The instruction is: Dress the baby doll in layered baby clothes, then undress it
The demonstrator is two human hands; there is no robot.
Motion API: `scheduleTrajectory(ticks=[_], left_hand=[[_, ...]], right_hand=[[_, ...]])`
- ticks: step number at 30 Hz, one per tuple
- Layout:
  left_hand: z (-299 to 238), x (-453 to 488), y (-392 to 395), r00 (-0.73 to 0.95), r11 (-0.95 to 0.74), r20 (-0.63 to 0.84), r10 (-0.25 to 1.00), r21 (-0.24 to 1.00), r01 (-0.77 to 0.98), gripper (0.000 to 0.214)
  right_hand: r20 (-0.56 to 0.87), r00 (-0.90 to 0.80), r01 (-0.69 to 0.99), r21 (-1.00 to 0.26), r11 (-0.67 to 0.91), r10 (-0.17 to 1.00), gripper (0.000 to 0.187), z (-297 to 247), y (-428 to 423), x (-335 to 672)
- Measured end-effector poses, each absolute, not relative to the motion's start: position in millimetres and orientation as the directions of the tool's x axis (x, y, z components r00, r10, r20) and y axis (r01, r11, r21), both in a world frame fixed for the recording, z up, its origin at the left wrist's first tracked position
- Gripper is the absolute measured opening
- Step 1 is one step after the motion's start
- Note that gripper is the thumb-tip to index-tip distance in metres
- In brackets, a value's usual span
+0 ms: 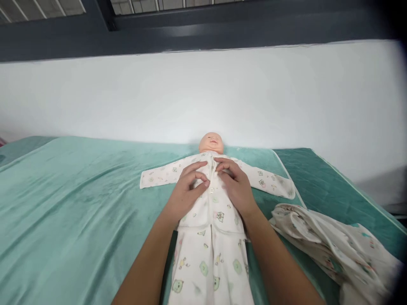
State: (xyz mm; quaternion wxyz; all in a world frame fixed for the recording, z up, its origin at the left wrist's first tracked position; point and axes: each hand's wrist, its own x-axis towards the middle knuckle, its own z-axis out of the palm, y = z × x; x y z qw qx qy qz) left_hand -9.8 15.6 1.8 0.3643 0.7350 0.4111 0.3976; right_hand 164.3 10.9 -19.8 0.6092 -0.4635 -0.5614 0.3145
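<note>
A baby doll (211,142) lies on its back on a green blanket (79,203), head toward the wall, arms spread out. It wears a white printed shirt (219,203) with buttons down the front and matching trousers (206,262). My left hand (187,190) rests on the doll's chest, fingers curled and pinching the shirt's front edge near a button. My right hand (233,182) lies on the other side of the chest, fingers bent onto the same opening just below the collar. Both hands meet at the middle of the shirt.
A crumpled white printed cloth (333,241) lies on the blanket at the right. A white wall (222,89) rises right behind the doll's head, with a dark window frame (190,29) above. A darker green mattress edge (337,182) shows at the right.
</note>
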Motion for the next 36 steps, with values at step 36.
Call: scheduleTrajectory(ticks=[36], left_hand=[[3.9,-17.8,4.7,0.449,-0.434,0.257,0.856,0.83,0.351,0.014]], right_hand=[[0.398,0.074,0.273,-0.89,0.365,0.914,0.005,-25.2,-27.6,163.3]])
